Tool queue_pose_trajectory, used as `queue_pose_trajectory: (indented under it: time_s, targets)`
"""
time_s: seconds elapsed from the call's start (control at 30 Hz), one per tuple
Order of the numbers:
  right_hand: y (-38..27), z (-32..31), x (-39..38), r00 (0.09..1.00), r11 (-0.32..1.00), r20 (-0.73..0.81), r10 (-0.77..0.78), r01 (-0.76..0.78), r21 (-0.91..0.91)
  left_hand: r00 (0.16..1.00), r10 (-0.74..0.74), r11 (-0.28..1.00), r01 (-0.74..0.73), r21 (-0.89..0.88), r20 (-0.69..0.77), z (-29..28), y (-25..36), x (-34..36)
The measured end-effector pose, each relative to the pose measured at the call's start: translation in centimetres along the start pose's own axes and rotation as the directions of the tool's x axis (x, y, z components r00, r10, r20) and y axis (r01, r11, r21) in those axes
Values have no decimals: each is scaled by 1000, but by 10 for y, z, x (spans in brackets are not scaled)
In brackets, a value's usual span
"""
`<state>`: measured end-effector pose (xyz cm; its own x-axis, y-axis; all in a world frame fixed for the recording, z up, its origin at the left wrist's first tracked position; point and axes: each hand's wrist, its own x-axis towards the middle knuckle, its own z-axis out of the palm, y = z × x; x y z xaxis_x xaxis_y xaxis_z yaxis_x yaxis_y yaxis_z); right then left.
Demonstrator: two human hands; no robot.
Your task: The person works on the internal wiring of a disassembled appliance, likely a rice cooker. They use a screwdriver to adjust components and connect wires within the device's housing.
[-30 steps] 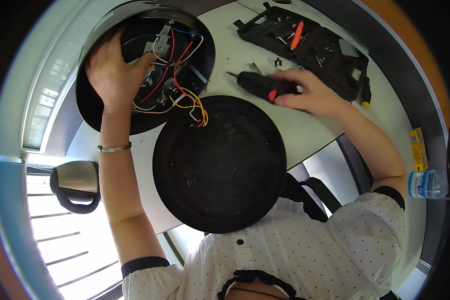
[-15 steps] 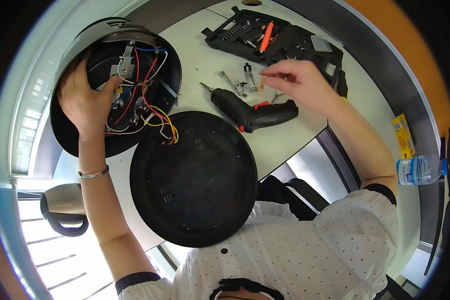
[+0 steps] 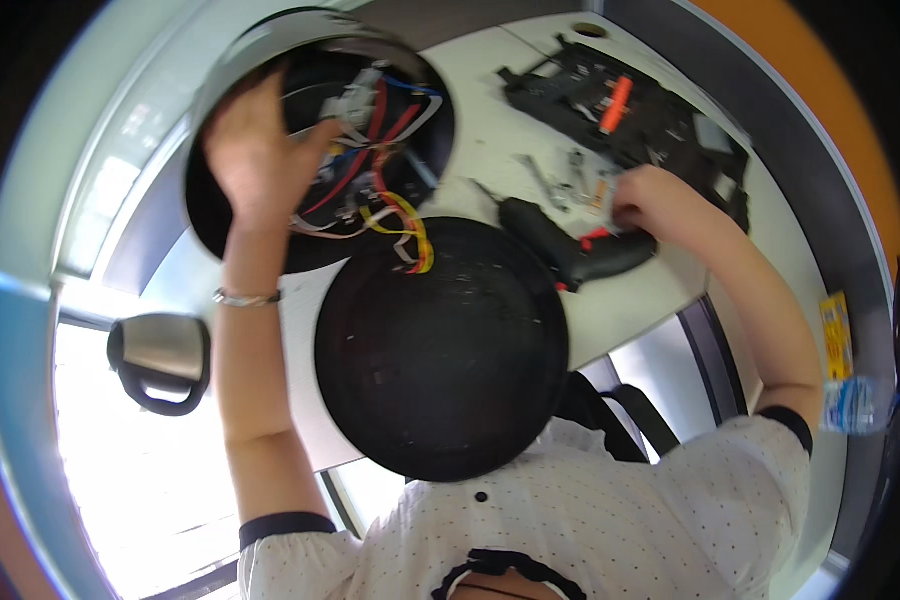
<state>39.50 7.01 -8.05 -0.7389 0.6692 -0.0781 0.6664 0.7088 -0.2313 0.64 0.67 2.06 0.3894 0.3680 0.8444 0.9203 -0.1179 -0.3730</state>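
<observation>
My left hand (image 3: pixel 260 160) grips inside a round black appliance housing (image 3: pixel 305 250), thumb near a metal bracket and the red, white, blue and yellow wires (image 3: pixel 388 155). The wires run down to a round black plate (image 3: pixel 440 360) leaning toward my body. My right hand (image 3: pixel 650 200) has its fingers curled down beside small metal parts (image 3: pixel 560 185) and an orange-tan piece (image 3: pixel 600 195); what is between the fingertips is hidden. A black cordless screwdriver (image 3: pixel 595 260) with red trigger lies on the white table (image 3: pixel 490 110) just below that hand. The picture is blurred.
An open black tool case (image 3: pixel 670 140) with an orange-handled tool (image 3: pixel 615 103) lies at the back right. A steel kettle (image 3: pixel 158 355) is at the left. A yellow box (image 3: pixel 836 335) and a plastic bottle (image 3: pixel 852 405) are at the far right, by a dark edge.
My right hand has let go of the screwdriver, which now lies on the table, and has moved to the small parts, fingers curling down. The view has shifted; my left hand stays at the housing.
</observation>
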Motion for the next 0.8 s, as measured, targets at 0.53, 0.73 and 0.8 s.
queue_pose_trajectory:
  time_s: [0.53, 0.73, 0.8]
  targets:
    - [-88, -36, 17, 898, 834, -406, 171, 88, 545, 995, -104, 995, 104, 6, -7, 1, 8, -2]
    - [-142, -41, 69, 832, 669, -538, 139, 322, 670, 993, -116, 993, 116, -8, -7, 1, 6, -2]
    - [-150, -41, 84, 806, 645, -575, 143, 365, 671, 993, -119, 992, 119, -28, -17, 2, 6, -1]
